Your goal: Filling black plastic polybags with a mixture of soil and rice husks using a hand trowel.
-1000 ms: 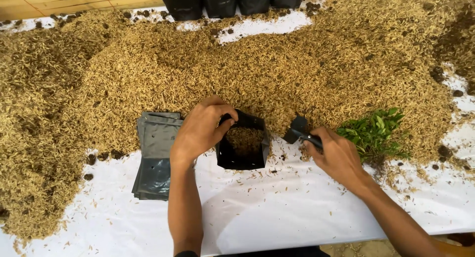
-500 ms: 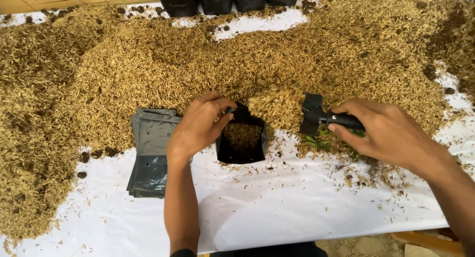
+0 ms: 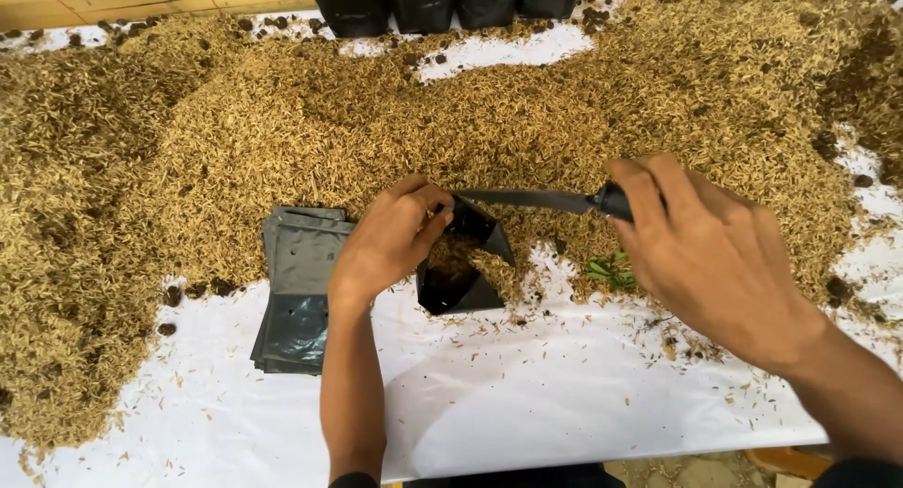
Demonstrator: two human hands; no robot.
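1. White sheeting (image 3: 527,403) covers the work surface; a broad heap of loose tan rice husk (image 3: 282,121) lies across its far half, with dark clods scattered at the edges.
2. Left hand (image 3: 386,248) is closed on the rim of a small black plastic nursery bag (image 3: 466,286), pinching it so the mouth stands open toward the heap. The bag sits upright at the husk's near edge, on the sheeting.
3. Right hand (image 3: 710,253) is clenched around the black handle of a small dark trowel (image 3: 541,200); the blade lies flat and points left, its tip just at the bag's mouth.
4. Fill state — husk shows inside the bag, but the level sits below the rim; judged partly filled, more material needed.
5. Flat stack of empty black plastic bags (image 3: 296,300) lies just left of the left forearm — these are judged unfilled.
6. Row of upright black bags (image 3: 442,4) stands at the far edge; whether full cannot be told.
7. Green leafy sprig (image 3: 611,270) lies near the right hand, partly hidden, not planted.
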